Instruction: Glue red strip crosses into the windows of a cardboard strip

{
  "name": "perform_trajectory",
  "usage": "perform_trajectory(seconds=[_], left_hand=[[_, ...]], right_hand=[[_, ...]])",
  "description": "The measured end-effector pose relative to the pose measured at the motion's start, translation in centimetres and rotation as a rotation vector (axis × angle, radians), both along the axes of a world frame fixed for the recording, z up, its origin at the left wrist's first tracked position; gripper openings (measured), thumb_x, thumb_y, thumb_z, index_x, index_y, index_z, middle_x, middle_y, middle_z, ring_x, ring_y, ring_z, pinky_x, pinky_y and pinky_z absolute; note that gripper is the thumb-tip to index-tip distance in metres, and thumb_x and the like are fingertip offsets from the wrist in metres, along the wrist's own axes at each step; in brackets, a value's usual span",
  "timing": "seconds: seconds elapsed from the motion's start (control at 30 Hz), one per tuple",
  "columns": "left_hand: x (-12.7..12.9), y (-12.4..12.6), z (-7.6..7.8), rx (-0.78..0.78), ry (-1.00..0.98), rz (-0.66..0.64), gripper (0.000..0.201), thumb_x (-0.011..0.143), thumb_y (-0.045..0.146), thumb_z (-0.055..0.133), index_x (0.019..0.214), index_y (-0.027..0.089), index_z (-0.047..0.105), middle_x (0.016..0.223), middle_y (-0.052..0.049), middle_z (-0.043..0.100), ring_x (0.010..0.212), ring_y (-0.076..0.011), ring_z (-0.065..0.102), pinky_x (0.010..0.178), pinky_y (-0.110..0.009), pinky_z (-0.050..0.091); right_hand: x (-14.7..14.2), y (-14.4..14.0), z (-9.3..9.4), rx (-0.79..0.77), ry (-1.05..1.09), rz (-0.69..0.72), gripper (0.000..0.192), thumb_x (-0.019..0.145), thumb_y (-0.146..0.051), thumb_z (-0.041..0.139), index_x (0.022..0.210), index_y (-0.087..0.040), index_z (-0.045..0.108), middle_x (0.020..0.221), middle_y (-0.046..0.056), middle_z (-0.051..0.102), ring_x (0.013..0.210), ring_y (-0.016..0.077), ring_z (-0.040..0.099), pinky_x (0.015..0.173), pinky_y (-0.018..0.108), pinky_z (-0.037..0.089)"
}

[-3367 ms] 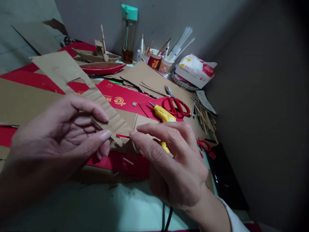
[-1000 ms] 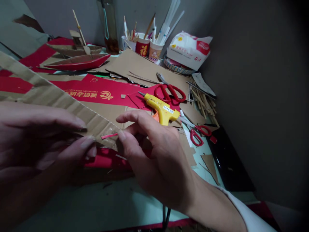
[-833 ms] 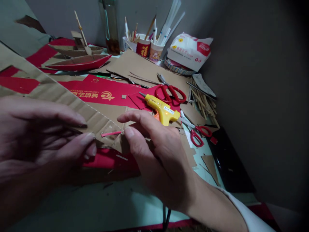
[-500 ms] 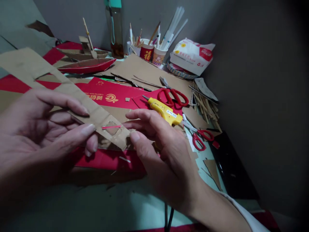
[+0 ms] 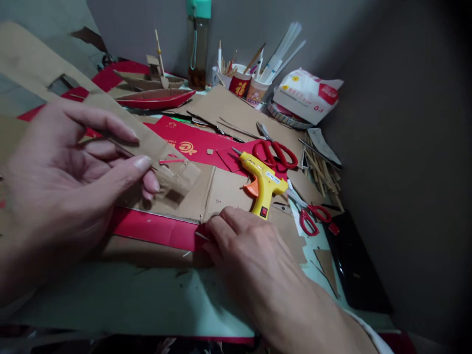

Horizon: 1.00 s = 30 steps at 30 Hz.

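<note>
My left hand (image 5: pixel 66 172) pinches a long strip of brown corrugated cardboard (image 5: pixel 155 147) between thumb and fingers, holding it above the table. A thin red sliver (image 5: pixel 170 161) is stuck near the strip's end. My right hand (image 5: pixel 250 250) rests low on the red-and-brown cardboard sheet (image 5: pixel 162 231), fingertips touching a small pale sliver (image 5: pixel 201 236) on it. Whether the fingers grip that sliver I cannot tell. A yellow glue gun (image 5: pixel 263 179) stands just beyond my right hand.
Two red-handled scissors lie right of the glue gun, the large pair (image 5: pixel 276 152) and the small pair (image 5: pixel 311 219). Cardboard boat models (image 5: pixel 155 93), a bottle (image 5: pixel 197 46), cups of pens (image 5: pixel 249 86), a white packet (image 5: pixel 306 96) and bamboo sticks (image 5: pixel 320 169) crowd the back. A dark wall closes the right.
My right hand let go of the red sliver, now stuck on the strip, and dropped to the cardboard sheet. My left hand lifted the strip up and left.
</note>
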State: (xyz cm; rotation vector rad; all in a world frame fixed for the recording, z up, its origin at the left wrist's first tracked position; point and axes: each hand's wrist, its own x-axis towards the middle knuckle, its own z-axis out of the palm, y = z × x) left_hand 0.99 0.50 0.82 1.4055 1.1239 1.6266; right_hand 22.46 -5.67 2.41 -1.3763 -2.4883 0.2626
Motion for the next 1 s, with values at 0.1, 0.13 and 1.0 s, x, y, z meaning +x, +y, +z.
perform_trajectory(seconds=[0.1, 0.13, 1.0], left_hand=[[-0.1, 0.0, -0.3, 0.024, 0.079, -0.013, 0.031, 0.085, 0.011, 0.078, 0.107, 0.026, 0.062, 0.063, 0.01, 0.068, 0.054, -0.0142, 0.073, 0.047, -0.019, 0.062], [-0.1, 0.0, -0.3, 0.014, 0.077, -0.041, 0.03, 0.086, 0.011, 0.077, 0.107, 0.026, 0.063, 0.063, 0.009, 0.07, 0.053, -0.014, 0.073, 0.048, -0.018, 0.062], [0.7, -1.2, 0.3, -0.12, 0.128, -0.125, 0.027, 0.083, 0.016, 0.076, 0.102, 0.028, 0.061, 0.061, 0.006, 0.074, 0.054, -0.0134, 0.075, 0.051, -0.014, 0.062]], right_hand=[[-0.4, -0.2, -0.7, 0.091, -0.058, 0.036, 0.018, 0.086, -0.001, 0.073, 0.083, -0.017, 0.067, 0.078, 0.003, 0.068, 0.065, 0.0203, 0.062, 0.056, 0.034, 0.04], [-0.6, -0.2, -0.9, 0.115, -0.071, 0.05, 0.02, 0.082, 0.001, 0.075, 0.083, -0.018, 0.067, 0.078, 0.003, 0.07, 0.067, 0.0215, 0.064, 0.056, 0.034, 0.041], [1.0, 1.8, 1.4, -0.174, 0.492, -0.182, 0.014, 0.086, -0.009, 0.056, 0.082, -0.022, 0.054, 0.071, -0.005, 0.059, 0.06, 0.0109, 0.051, 0.059, 0.023, 0.039]])
